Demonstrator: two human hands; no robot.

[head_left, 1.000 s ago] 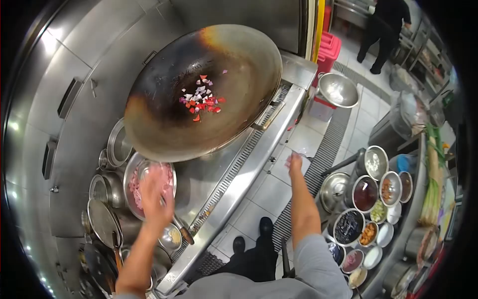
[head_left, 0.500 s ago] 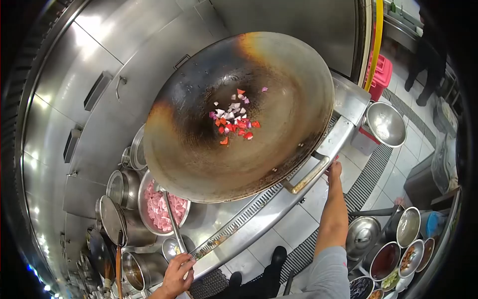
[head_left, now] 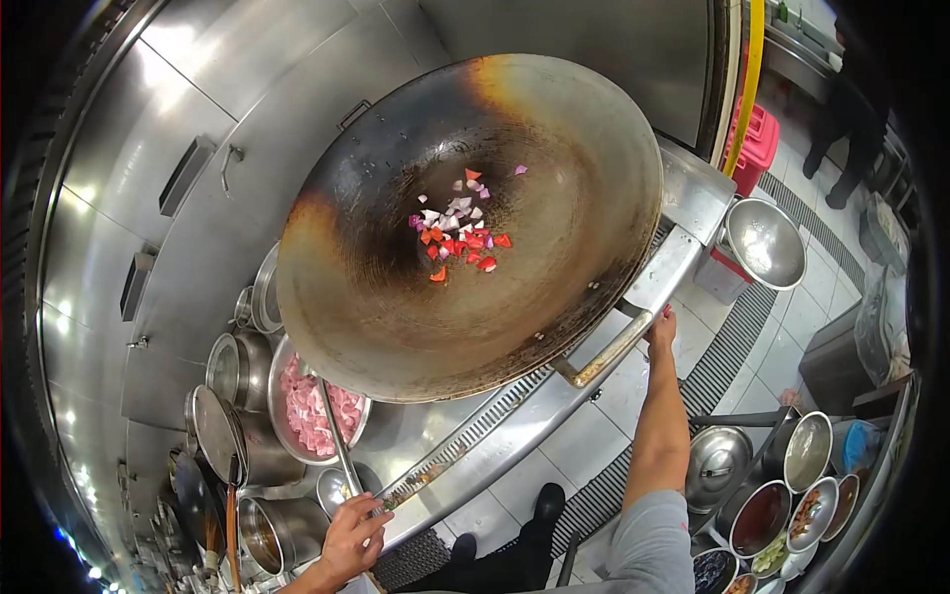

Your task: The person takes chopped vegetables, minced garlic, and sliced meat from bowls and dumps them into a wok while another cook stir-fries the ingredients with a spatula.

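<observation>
A large wok (head_left: 554, 317) with dark and rainbow-scorched metal fills the middle of the view, tilted on the stove. At its bottom lie diced red pepper (head_left: 473, 240) and chopped red onion (head_left: 458, 208). My left hand (head_left: 352, 543), at the lower edge, has its fingers curled around the end of a long metal utensil handle (head_left: 338, 436). The utensil's head is hidden behind the wok and the bowl of raw sliced meat (head_left: 322, 411). My right hand (head_left: 661, 329) is closed at the stove's front edge, beyond the wok's loop handle (head_left: 616, 348); what its fingers grip is hidden.
Steel pots (head_left: 282, 535) and lids line the left side. An empty metal bowl (head_left: 765, 245) sits at the right, near a red bin (head_left: 757, 139). Containers of sauces and chopped ingredients (head_left: 760, 518) stand lower right. Another person (head_left: 846, 119) stands at the upper right.
The view has shifted slightly, so the wok sits a little further up and left. My left hand's fingers have moved slightly on the handle; the right hand stays at the stove edge.
</observation>
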